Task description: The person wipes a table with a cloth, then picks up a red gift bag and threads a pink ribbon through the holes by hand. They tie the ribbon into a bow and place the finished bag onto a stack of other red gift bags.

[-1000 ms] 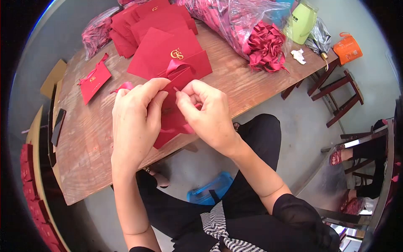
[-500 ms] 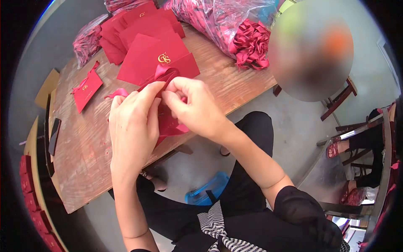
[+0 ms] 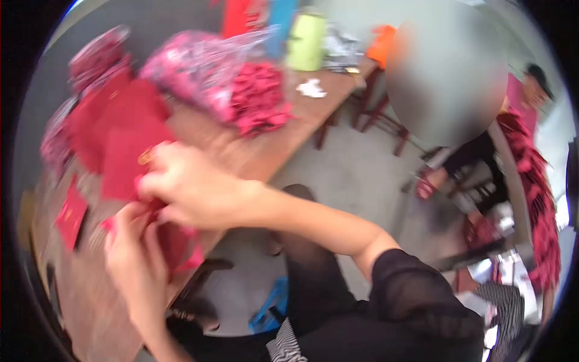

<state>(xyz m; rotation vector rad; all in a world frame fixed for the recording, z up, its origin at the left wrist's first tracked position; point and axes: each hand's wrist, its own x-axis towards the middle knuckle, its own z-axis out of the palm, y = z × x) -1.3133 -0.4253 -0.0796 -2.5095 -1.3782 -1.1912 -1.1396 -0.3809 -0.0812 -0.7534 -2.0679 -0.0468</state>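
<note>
Motion smears this view. My left hand (image 3: pixel 136 259) is closed around the top part of a small red paper gift bag (image 3: pixel 177 244) with a pink ribbon, held over the table's front edge. Right above it, the fingers of my right hand (image 3: pixel 187 187) are closed at the bag's top, seemingly pinching the ribbon (image 3: pixel 142 182); the exact grip is blurred. Behind my hands lies a pile of flat red bags (image 3: pixel 123 148) with gold lettering. A single red bag with a ribbon (image 3: pixel 72 216) rests apart on the left.
On the wooden table (image 3: pixel 102 301) stands a clear plastic sack (image 3: pixel 199 72) spilling red ribbon bows (image 3: pixel 259 99). White crumpled paper (image 3: pixel 311 88) and a yellow-green container (image 3: pixel 306 42) are farther back. A blue basket (image 3: pixel 271 308) sits on the floor. Another person (image 3: pixel 528 99) sits at the right.
The view has swung to the right, so the table and my hands sit farther left. My right hand now crosses above my left hand; the bag is still held.
</note>
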